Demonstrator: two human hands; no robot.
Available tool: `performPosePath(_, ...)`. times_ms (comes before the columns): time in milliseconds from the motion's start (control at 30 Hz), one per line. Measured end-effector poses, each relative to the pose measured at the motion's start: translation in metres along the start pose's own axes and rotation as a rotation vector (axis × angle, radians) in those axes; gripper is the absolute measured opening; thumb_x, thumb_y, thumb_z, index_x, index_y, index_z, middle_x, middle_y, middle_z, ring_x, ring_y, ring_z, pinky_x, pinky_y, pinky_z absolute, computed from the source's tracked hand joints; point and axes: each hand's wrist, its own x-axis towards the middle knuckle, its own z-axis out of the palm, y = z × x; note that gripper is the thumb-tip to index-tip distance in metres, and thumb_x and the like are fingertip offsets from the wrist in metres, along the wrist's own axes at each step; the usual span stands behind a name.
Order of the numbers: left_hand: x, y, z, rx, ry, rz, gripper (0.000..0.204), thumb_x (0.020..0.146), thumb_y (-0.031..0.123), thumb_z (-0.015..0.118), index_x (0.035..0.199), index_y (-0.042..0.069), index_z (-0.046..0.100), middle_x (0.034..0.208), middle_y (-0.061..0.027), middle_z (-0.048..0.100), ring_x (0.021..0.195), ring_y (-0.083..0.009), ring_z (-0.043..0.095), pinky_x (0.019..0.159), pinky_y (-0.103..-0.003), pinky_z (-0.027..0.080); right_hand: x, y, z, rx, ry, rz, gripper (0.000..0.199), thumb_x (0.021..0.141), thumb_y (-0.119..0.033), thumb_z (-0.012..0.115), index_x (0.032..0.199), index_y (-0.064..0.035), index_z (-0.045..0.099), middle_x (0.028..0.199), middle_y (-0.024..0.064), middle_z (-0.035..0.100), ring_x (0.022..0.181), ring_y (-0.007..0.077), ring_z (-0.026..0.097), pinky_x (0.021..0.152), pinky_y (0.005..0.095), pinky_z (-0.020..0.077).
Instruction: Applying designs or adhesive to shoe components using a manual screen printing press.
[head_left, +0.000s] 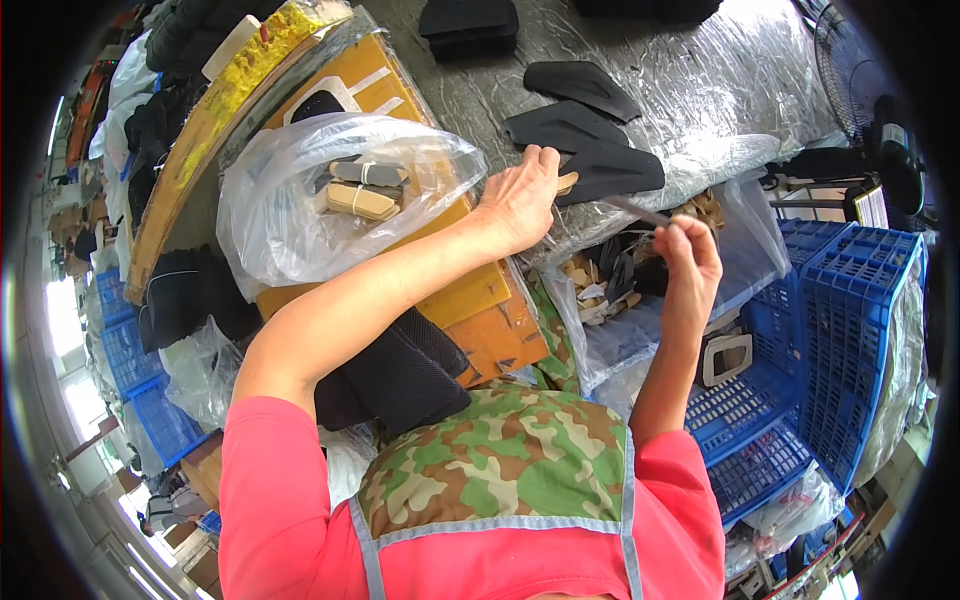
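Observation:
My left hand (522,195) rests on the plastic-covered table, fingers pressing down the near edge of a black curved piece (612,168); a small tan bit shows under the fingertips. My right hand (688,255) is raised beside it, pinching a thin brush (638,211) whose tip points at that black piece. Two more black curved pieces (563,125) (582,84) lie just beyond, on the clear plastic sheet (700,80).
A clear bag (300,230) with tan bundles sits on an orange board (470,300) at left. A bag of tan and black scraps (600,280) hangs below the table edge. Blue crates (840,330) stand at right, a fan (860,90) beyond them. Dark fabric (400,375) lies near my chest.

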Motion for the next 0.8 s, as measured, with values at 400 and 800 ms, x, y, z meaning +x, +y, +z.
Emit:
performPosePath(400,-0.005,-0.005,0.0,0.034,-0.001,0.064,0.032,0.077,-0.007,0.05,0.105,0.002,0.039,0.112,-0.021,0.045,0.095,-0.0458,0.056,0.079,-0.052,0.047,0.07,0.014,0.017,0.187,0.072,-0.094,0.013,0.092,-0.008,0.061,0.102,-0.001,0.063,0.1,0.007,0.064,0.097,0.0171,0.063,0.087,0.03,0.0534)
performPosePath(800,0.058,-0.03,-0.011,0.16,0.348,0.275,0.019,0.087,0.005,0.054,0.105,0.009,0.048,0.114,-0.0127,0.048,0.098,-0.0375,0.057,0.078,-0.048,0.05,0.05,0.016,0.041,0.284,-0.002,-0.036,0.012,0.092,-0.011,0.062,0.101,-0.0035,0.064,0.105,0.0045,0.067,0.085,0.0059,0.057,0.08,0.022,0.0476)
